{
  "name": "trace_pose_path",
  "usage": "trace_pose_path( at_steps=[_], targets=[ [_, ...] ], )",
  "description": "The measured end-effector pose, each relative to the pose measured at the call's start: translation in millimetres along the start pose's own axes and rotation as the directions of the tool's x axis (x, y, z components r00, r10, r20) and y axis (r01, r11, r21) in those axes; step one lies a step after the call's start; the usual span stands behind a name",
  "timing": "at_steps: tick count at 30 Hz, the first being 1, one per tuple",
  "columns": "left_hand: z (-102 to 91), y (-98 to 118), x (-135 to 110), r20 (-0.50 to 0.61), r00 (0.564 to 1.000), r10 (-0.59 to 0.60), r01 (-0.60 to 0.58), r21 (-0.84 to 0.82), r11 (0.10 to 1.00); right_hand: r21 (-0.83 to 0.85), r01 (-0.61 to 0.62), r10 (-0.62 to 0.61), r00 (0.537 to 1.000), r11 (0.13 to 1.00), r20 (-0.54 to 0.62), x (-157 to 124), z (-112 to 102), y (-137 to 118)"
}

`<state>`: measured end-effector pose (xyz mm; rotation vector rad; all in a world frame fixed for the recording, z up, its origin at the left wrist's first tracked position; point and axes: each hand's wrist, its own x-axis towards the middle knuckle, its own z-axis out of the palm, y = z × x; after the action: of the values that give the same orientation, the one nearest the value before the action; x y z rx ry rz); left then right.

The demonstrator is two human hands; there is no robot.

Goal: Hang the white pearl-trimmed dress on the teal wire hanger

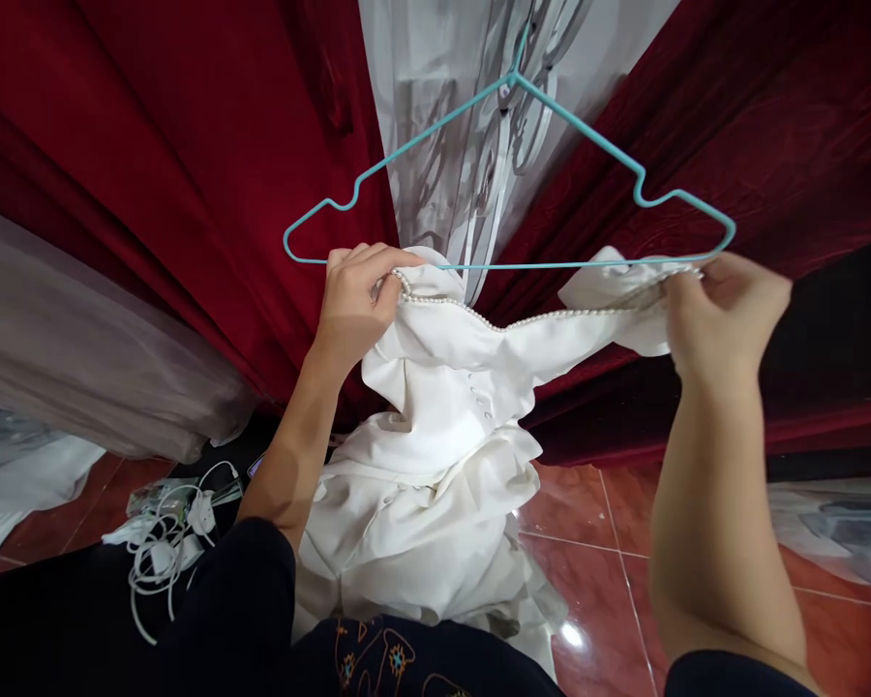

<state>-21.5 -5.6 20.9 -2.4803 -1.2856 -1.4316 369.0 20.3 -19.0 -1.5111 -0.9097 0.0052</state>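
Two hands, one garment, one hanger.

Item: white dress. Its pearl trim is stretched between the hands just under the bottom bar of the teal wire hanger. The skirt falls in a heap to the red tiled floor.

Item: left hand. Fingers are curled closed over the left corner of the neckline, close against the hanger's bar.

Item: right hand. Fingers are pinched together on the right corner, at the hanger's right tip.

Handling note, by judgement:
- Each shoulder wants seating over its own end of the wire and into the notch, one side at a time, with the other hand keeping the neckline taut.
- Lift by the cloth rather than the beads, since the trim looks liable to snag.
- The hanging skirt probably drags on this smooth fabric, so both sides should sit level before either hand lets go.

Not made out:
- The hanger's hook runs off the top edge, in front of a pale curtain between red drapes, so what it hangs from cannot be told.
- The right fingertips are hidden behind the hand, so whether cloth already sits over that tip cannot be told.
- The hem is lost behind dark-clothed knees.
- White cables lie tangled on the floor at left, and their ends are unclear.
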Motion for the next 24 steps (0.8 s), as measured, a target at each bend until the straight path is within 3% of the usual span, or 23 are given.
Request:
trace_pose_path(
  at_steps=[1,2,4,5,6,7,10,12,14,16,17,21,23,24],
  targets=[
    [3.1,-1,1,0.004,1.0,-0.008,0.008,0.006,1.0,0.033,0.114,-0.116,0.989,0.993,0.092,-16,-6,-3],
    [6.2,-1,1,0.008,1.0,-0.018,0.018,0.013,1.0,0.096,0.265,-0.279,0.939,0.959,0.2,-32,-12,-10],
    [11.2,-3,3,0.021,0.999,-0.03,0.03,0.019,0.999,0.209,0.542,-0.579,0.783,0.814,0.225,-58,-18,-32],
    [12.9,-3,4,0.027,0.999,-0.032,0.032,0.018,0.999,0.236,0.647,-0.686,0.709,0.725,0.164,-68,-18,-44],
    [13.9,-3,4,0.033,0.999,-0.031,0.03,0.017,0.999,0.267,0.684,-0.73,0.667,0.679,0.147,-74,-15,-56],
    [14.3,-3,4,0.036,0.999,-0.028,0.028,0.016,0.999,0.287,0.676,-0.733,0.646,0.679,0.213,-78,-11,-66],
    [12.6,-1,-1,0.022,1.0,-0.002,0.002,-0.02,1.0,0.292,0.593,-0.66,0.653,0.75,0.37,-85,7,-82],
    [11.2,0,-11,-0.053,0.998,0.045,-0.049,-0.075,0.996,0.279,0.561,-0.626,0.7,0.779,0.343,-88,16,-82],
    [10.8,2,-29,-0.23,0.972,0.057,-0.087,-0.124,0.988,0.288,0.543,-0.612,0.738,0.789,0.285,-91,17,-80],
    [11.3,1,-50,-0.408,0.912,-0.051,-0.031,-0.191,0.981,0.312,0.531,-0.61,0.742,0.788,0.278,-93,14,-79],
    [11.4,-2,-60,-0.444,0.884,-0.144,0.035,-0.245,0.969,0.321,0.528,-0.612,0.741,0.786,0.277,-93,12,-80],
    [6.1,-40,-79,-0.329,0.777,-0.536,0.382,-0.429,0.818,0.334,0.508,-0.598,0.753,0.794,0.274,-90,5,-86],
    [-2.1,-72,-70,-0.34,0.732,-0.59,0.436,-0.432,0.79,0.338,0.492,-0.587,0.755,0.802,0.292,-88,5,-87],
    [-7.6,-88,-61,-0.352,0.768,-0.535,0.398,-0.392,0.829,0.342,0.49,-0.587,0.752,0.802,0.3,-88,5,-87]
  ],
)
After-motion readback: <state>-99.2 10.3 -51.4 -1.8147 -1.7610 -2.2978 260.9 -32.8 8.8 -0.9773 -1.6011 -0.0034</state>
